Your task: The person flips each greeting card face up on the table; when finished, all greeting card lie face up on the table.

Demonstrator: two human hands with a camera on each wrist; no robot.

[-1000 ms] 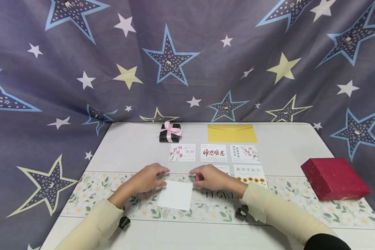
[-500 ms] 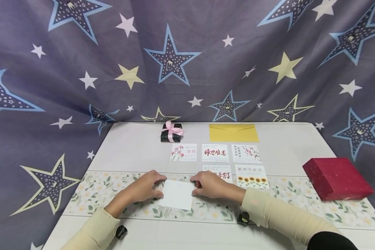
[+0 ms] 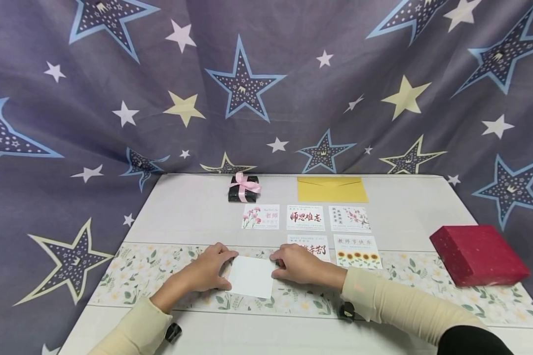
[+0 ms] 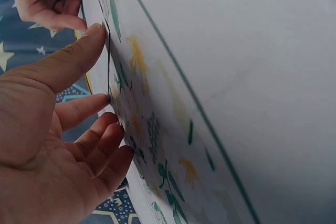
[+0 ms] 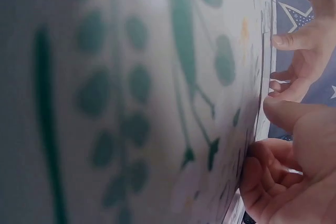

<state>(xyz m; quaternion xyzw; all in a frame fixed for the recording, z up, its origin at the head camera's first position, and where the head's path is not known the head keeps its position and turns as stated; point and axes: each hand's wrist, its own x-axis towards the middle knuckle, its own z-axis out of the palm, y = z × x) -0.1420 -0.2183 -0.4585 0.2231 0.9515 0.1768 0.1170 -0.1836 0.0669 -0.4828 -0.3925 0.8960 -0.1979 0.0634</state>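
Note:
A blank white square card lies flat on the flower-patterned strip in front of me. At its left edge is my left hand, thumb and forefinger spread along that side; in the left wrist view its thumb meets the card's thin edge and the other fingers bend loosely. My right hand is at the opposite edge, fingertips right at the card's upper right side. The right wrist view shows the right thumb extended by the edge, with the remaining fingers loosely bent beneath it.
Beyond the hands lie printed cards: pink flowers, red lettering, blossoms, sunflowers, and another red-lettered card partly covered by my right hand. Behind are a ribboned black gift box and yellow envelope. A red box sits right.
Both hands have come down from above the white card to its two sides. The card has turned slightly and sits straighter. More of the lower red-lettered card shows.

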